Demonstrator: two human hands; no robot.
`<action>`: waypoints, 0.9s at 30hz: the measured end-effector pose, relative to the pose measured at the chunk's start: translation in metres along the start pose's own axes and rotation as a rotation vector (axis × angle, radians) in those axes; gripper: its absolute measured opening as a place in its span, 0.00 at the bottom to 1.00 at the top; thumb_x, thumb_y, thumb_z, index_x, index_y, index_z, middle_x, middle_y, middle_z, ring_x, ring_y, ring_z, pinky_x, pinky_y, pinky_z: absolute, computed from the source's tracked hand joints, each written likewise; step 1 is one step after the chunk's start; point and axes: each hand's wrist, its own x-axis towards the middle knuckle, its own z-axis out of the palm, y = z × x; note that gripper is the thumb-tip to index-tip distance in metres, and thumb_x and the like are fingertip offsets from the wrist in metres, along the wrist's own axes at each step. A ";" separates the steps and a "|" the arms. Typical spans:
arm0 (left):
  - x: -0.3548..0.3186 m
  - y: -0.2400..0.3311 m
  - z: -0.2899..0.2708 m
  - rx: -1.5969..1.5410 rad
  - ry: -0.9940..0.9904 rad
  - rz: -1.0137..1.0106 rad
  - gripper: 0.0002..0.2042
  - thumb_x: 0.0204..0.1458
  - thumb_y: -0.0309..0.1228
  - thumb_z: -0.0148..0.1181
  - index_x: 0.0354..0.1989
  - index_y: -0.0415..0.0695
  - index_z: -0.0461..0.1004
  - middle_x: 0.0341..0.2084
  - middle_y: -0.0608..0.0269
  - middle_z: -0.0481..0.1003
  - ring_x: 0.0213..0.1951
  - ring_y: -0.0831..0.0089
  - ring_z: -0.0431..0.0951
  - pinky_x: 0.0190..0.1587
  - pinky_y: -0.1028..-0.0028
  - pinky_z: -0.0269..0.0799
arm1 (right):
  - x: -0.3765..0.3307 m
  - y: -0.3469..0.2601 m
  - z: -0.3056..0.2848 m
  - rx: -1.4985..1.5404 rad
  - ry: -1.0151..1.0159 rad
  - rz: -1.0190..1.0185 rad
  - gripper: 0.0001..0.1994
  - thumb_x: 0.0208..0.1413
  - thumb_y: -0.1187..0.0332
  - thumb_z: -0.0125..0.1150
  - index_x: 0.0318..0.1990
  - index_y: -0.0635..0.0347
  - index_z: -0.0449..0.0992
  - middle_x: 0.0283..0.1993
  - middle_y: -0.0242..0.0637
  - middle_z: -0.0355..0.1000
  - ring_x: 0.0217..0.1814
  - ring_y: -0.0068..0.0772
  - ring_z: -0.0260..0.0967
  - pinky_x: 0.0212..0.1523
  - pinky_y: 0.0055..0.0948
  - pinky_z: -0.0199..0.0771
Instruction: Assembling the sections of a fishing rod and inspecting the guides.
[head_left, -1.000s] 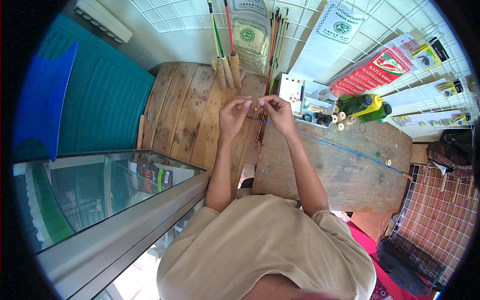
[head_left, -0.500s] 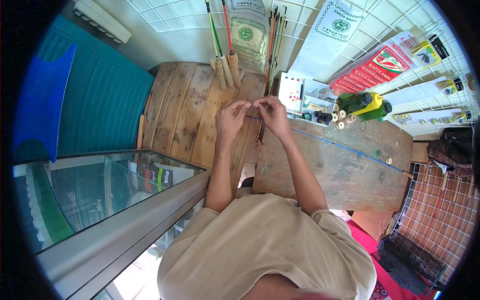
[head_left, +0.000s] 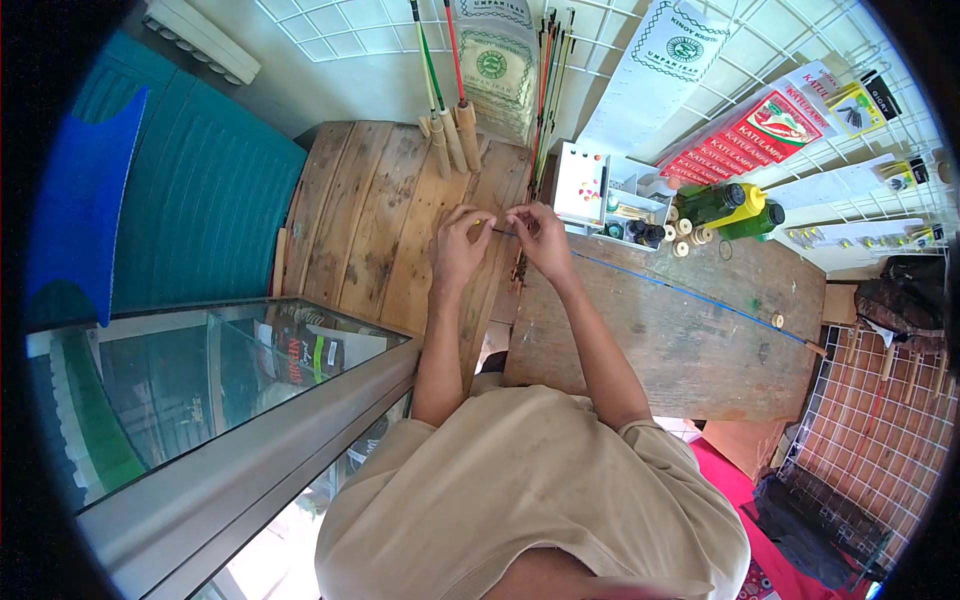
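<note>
A thin blue fishing rod point(head_left: 680, 290) lies slantwise over the brown table, its cork-coloured handle at the far right end. Its thin tip end runs under my right hand point(head_left: 543, 243) into the gap between my hands. Thumb and fingers of that hand are pinched together close to the tip; what they hold, if anything, is too small to make out. Facing it, my left hand point(head_left: 460, 245) is closed in a pinch, and a tiny yellow thing point(head_left: 478, 222) shows at its fingertips.
Behind my hands stand rods with pale handles point(head_left: 455, 150) and a bundle of thin rods point(head_left: 548, 100). A white compartment box point(head_left: 582, 190), wooden spools point(head_left: 682, 228) and dark green bottles point(head_left: 752, 222) sit at the back right. A glass case point(head_left: 250, 400) borders the left.
My hands have moved slightly apart, from nearly touching fingertips to a small gap. The tiny yellow thing now shows at the left fingertips. The rod has shifted very little.
</note>
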 end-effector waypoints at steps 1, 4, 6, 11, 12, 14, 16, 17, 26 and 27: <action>-0.002 -0.005 0.001 -0.001 -0.001 0.000 0.06 0.50 0.32 0.61 0.34 0.47 0.78 0.32 0.62 0.76 0.38 0.59 0.74 0.38 0.65 0.70 | -0.002 0.003 0.001 -0.001 0.000 0.001 0.05 0.51 0.74 0.62 0.35 0.62 0.77 0.32 0.40 0.72 0.32 0.35 0.69 0.32 0.31 0.69; -0.007 -0.012 0.001 0.120 0.041 0.043 0.05 0.51 0.31 0.59 0.34 0.48 0.77 0.32 0.63 0.76 0.39 0.58 0.72 0.41 0.63 0.69 | -0.008 0.013 0.003 -0.058 0.001 0.013 0.06 0.50 0.74 0.62 0.36 0.62 0.77 0.32 0.40 0.71 0.33 0.36 0.69 0.32 0.31 0.68; -0.008 -0.007 0.000 0.176 0.125 0.089 0.04 0.50 0.29 0.58 0.34 0.47 0.77 0.32 0.63 0.76 0.37 0.58 0.71 0.43 0.65 0.67 | -0.010 0.025 0.002 -0.058 -0.041 -0.046 0.07 0.50 0.74 0.63 0.37 0.62 0.76 0.32 0.41 0.71 0.33 0.37 0.69 0.32 0.31 0.69; -0.011 -0.016 0.006 0.210 0.181 0.042 0.04 0.47 0.24 0.59 0.32 0.46 0.77 0.31 0.63 0.76 0.36 0.58 0.69 0.42 0.66 0.65 | -0.012 0.021 0.003 -0.019 -0.054 -0.017 0.06 0.50 0.74 0.62 0.36 0.62 0.76 0.33 0.42 0.71 0.34 0.39 0.71 0.34 0.32 0.72; -0.012 -0.019 0.007 0.197 0.191 0.026 0.05 0.46 0.23 0.59 0.31 0.46 0.77 0.30 0.63 0.76 0.36 0.59 0.69 0.42 0.66 0.65 | -0.012 0.021 0.003 -0.004 -0.063 -0.014 0.05 0.50 0.74 0.61 0.36 0.63 0.76 0.33 0.42 0.71 0.35 0.39 0.71 0.35 0.32 0.73; -0.012 -0.022 0.009 0.192 0.192 0.032 0.05 0.45 0.22 0.59 0.31 0.45 0.77 0.30 0.63 0.76 0.36 0.59 0.69 0.42 0.66 0.65 | -0.012 0.020 0.002 -0.010 -0.069 -0.011 0.05 0.50 0.75 0.61 0.36 0.63 0.76 0.33 0.42 0.71 0.35 0.38 0.72 0.34 0.32 0.73; -0.012 -0.025 0.011 0.188 0.193 0.037 0.06 0.45 0.21 0.59 0.31 0.45 0.77 0.30 0.62 0.76 0.36 0.59 0.68 0.42 0.66 0.64 | -0.011 0.018 0.002 -0.015 -0.076 -0.008 0.05 0.50 0.75 0.60 0.36 0.63 0.76 0.33 0.42 0.71 0.36 0.38 0.72 0.34 0.32 0.73; -0.012 -0.025 0.011 0.170 0.199 0.048 0.06 0.45 0.21 0.59 0.31 0.45 0.77 0.29 0.63 0.75 0.36 0.59 0.68 0.42 0.66 0.64 | -0.011 0.017 0.002 -0.011 -0.076 0.004 0.06 0.50 0.75 0.60 0.36 0.63 0.76 0.33 0.42 0.71 0.36 0.38 0.72 0.35 0.32 0.74; -0.007 -0.022 0.011 0.137 0.214 0.059 0.07 0.44 0.21 0.59 0.30 0.46 0.78 0.29 0.64 0.75 0.37 0.59 0.68 0.43 0.66 0.64 | -0.010 0.021 0.002 -0.027 -0.084 -0.032 0.06 0.50 0.76 0.60 0.37 0.64 0.75 0.35 0.41 0.72 0.37 0.36 0.73 0.34 0.30 0.74; -0.007 -0.021 0.011 0.140 0.215 0.054 0.06 0.44 0.22 0.60 0.30 0.47 0.78 0.30 0.64 0.75 0.37 0.59 0.68 0.43 0.66 0.64 | -0.010 0.022 0.002 -0.013 -0.079 -0.036 0.06 0.50 0.76 0.60 0.37 0.64 0.75 0.35 0.42 0.72 0.37 0.37 0.72 0.34 0.30 0.74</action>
